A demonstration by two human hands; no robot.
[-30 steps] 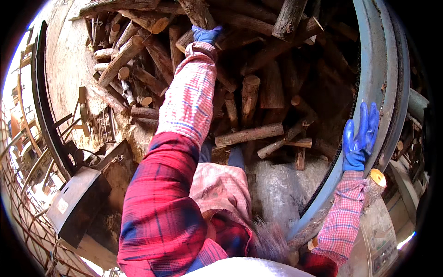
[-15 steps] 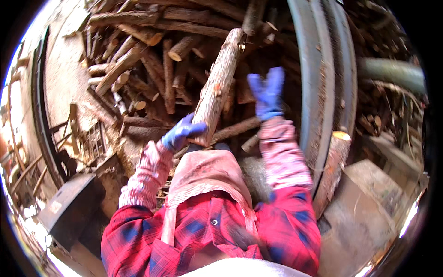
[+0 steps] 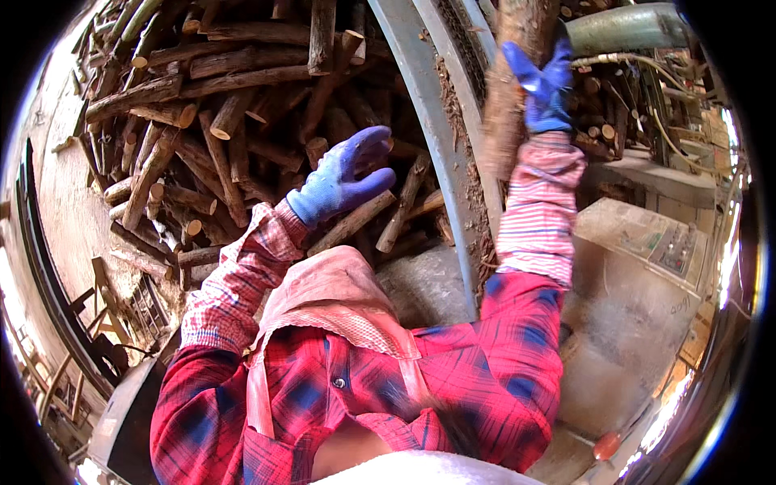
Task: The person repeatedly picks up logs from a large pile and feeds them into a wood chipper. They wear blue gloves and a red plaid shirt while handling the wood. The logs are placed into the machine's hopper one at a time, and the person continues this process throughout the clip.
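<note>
My left hand (image 3: 343, 174), in a blue-purple glove, hovers above the pile of cut logs (image 3: 242, 69), its thumb and fingers apart and nothing in it. Reaching to the upper right, my gloved right hand (image 3: 546, 93) lies against the right side of a thick, rough-barked log (image 3: 503, 109). Its thumb and fingers are spread in a V. The log is blurred and runs away from me over the blue-grey metal rails (image 3: 436, 105), its far end beyond the picture's upper edge. My right hand and sleeve hide part of it.
To my right stands a dusty metal box with a control panel (image 3: 634, 283). A thick green-grey pipe (image 3: 630, 31) lies beyond it, near loose hoses and more cut wood. A pale wall (image 3: 61, 202) with a dark rail borders the left side.
The view has swung right. The log my left hand held is gone from the pile's front; a log now lies across the rails by my right hand, which has moved right.
</note>
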